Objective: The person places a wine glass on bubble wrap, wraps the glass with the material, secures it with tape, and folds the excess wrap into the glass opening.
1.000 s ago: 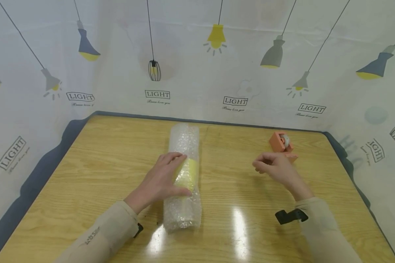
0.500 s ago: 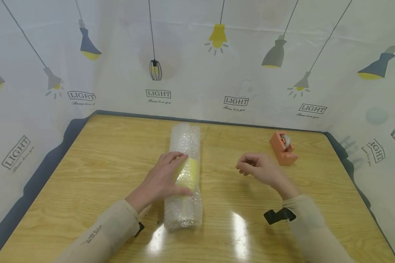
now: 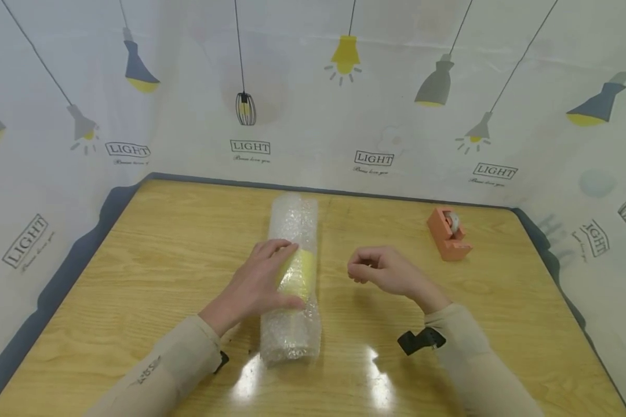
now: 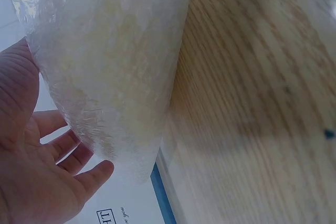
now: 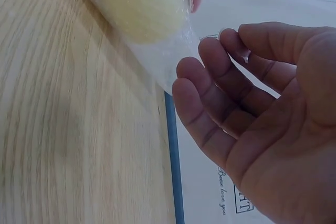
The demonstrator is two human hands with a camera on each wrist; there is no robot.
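Note:
A long bubble-wrapped roll (image 3: 291, 336) lies lengthwise on the wooden table, with something yellow showing through its middle. My left hand (image 3: 253, 285) holds the roll from its left side, thumb and fingers spread in a curve over the wrap; the left wrist view has the fingertips against the bubble wrap (image 4: 115, 66). To the right of the roll, my right hand (image 3: 388, 271) hovers apart from it. Its thumb and forefinger meet on a small piece of clear tape (image 5: 222, 30), barely visible at the fingertips, while the other fingers are loosely bent.
An orange tape dispenser (image 3: 448, 237) with a white roll of tape stands at the back right of the table (image 3: 162, 231). Behind the table's dark-edged far side hangs a pale cloth (image 3: 302, 104) printed with lamps.
From beside the tape dispenser, my right hand has moved left toward the wrapped roll, its fingers still pinched together. My left hand and the roll have stayed in place.

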